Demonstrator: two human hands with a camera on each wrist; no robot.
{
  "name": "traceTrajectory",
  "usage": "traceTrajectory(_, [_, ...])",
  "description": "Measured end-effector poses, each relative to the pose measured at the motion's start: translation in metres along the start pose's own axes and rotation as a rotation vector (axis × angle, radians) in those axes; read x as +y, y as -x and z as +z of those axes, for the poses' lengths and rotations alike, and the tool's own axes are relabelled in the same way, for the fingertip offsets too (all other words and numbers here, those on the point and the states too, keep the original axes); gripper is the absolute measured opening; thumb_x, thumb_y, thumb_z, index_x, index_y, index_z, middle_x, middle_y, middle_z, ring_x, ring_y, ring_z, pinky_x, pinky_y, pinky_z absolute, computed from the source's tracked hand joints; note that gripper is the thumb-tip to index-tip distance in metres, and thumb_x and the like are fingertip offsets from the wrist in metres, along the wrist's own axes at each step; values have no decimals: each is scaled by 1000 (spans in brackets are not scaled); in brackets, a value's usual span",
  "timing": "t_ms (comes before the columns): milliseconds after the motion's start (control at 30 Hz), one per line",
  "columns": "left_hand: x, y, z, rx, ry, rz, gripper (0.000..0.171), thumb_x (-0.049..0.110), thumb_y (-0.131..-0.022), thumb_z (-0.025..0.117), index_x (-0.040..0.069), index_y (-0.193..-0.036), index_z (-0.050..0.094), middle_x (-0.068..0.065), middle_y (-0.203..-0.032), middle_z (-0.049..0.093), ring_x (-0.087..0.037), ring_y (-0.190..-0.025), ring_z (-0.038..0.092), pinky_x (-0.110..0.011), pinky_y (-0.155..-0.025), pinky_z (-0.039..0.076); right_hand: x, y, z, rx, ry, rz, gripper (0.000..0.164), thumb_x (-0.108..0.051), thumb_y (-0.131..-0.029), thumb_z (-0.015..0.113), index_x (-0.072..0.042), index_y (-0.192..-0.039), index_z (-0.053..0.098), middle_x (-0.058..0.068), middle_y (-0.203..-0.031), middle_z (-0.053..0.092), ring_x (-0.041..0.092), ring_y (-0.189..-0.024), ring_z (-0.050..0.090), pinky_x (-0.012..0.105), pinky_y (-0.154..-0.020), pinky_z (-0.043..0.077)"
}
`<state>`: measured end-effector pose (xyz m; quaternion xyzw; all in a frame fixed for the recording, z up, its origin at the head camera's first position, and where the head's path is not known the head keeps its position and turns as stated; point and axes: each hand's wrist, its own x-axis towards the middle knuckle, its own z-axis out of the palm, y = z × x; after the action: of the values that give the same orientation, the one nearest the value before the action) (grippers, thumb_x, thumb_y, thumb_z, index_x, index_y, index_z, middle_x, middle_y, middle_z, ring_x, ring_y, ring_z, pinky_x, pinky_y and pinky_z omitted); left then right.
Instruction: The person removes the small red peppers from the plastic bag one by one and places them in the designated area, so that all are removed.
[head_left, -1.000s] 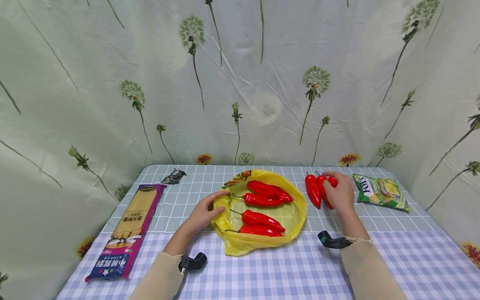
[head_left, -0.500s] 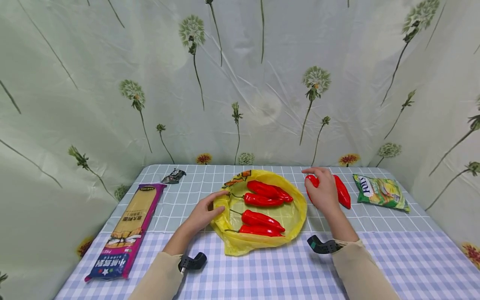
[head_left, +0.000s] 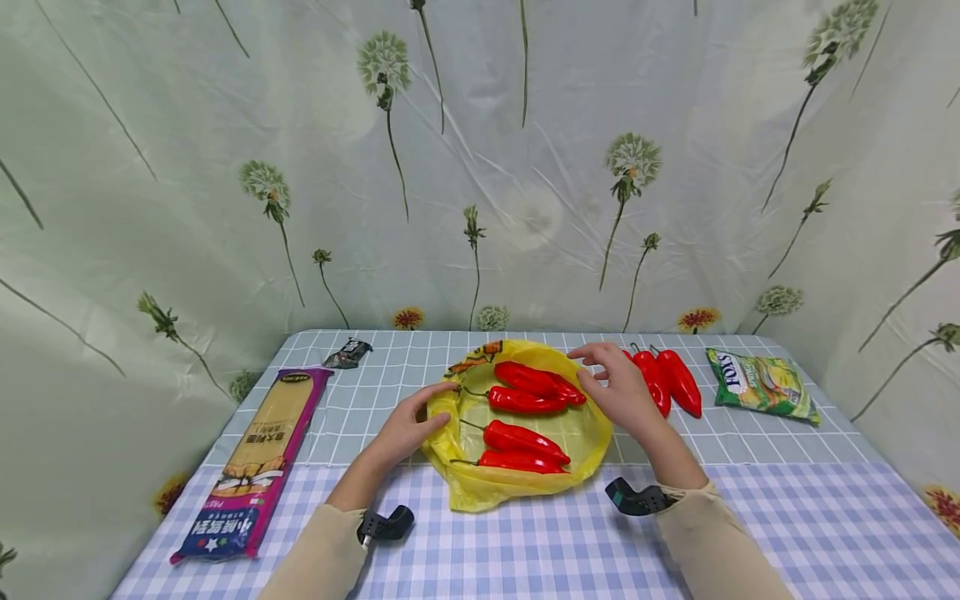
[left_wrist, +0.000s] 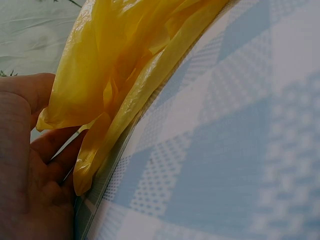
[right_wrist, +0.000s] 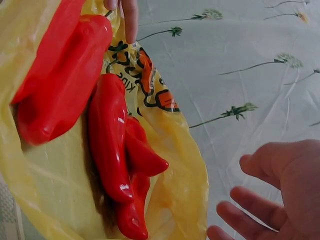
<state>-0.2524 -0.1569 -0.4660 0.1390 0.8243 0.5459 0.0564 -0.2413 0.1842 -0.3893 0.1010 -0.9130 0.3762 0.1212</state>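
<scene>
Yellow plastic bag (head_left: 602, 429) of five red peppers (head_left: 528, 402), lettering (right_wrist: 131, 86) legible only in right-wrist view; left hand (head_left: 402, 430) spread at its left rim (head_left: 432, 454), right hand (head_left: 621, 393) spread near its right.

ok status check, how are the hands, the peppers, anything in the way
Left hand on bag's left rim; right hand empty, near right rim. Peppers inside, more outside to the right. Nothing seen blocking bag's mouth.

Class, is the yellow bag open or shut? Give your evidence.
Open: the yellow bag has its mouth spread wide, showing red peppers lying inside.
</scene>
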Motion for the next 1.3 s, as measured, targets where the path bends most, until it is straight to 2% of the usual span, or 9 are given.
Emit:
traceTrajectory(167, [2,0,0,4,6,-7,49,18,-96,64,29,-143,54,-5,-157,44,-30,-149,34,-53,-124,25,-2,0,5,-70,-38,-39,34,-10,-90,69,-13,-123,66,12,-130,60,30,-112,62,47,-91,59])
traceTrajectory(400, [-2,-2,0,1,-14,24,50,18,-97,64,25,-145,53,-9,-157,43,-33,-148,36,-54,-122,29,-5,1,10,-190,-69,-106,35,-9,-91,68,-9,-126,64,16,-127,61,31,-112,63,45,-90,60])
traceTrajectory(700, [-1,-3,0,1,-13,29,49,17,-96,65,23,-144,54,-10,-156,45,-32,-146,39,-53,-122,30,-6,4,18,-335,-72,-172,35,-11,-92,69,-13,-127,64,9,-123,66,25,-108,65,41,-90,60])
traceTrajectory(933, [-1,-2,0,-3,-9,33,50,16,-96,65,22,-144,53,-10,-156,44,-32,-147,38,-53,-121,30,-6,7,24,-449,-80,-191,36,-15,-91,72,-13,-126,64,7,-124,67,20,-103,66,36,-89,60])
traceTrajectory(1100, [0,-1,0,-3,-8,37,50,15,-96,64,22,-144,53,-9,-157,44,-32,-147,38,-52,-121,32,-5,9,29,-514,-98,-168,38,-19,-90,74,-17,-126,64,5,-125,67,18,-103,66,29,-86,60])
traceTrajectory(1300, [-1,-1,1,4,-18,26,50,16,-97,64,24,-145,53,-9,-157,44,-32,-148,37,-52,-122,29,-6,10,35,-572,-112,-142,39,-22,-90,73,-15,-128,64,5,-125,67,18,-104,64,32,-88,60])
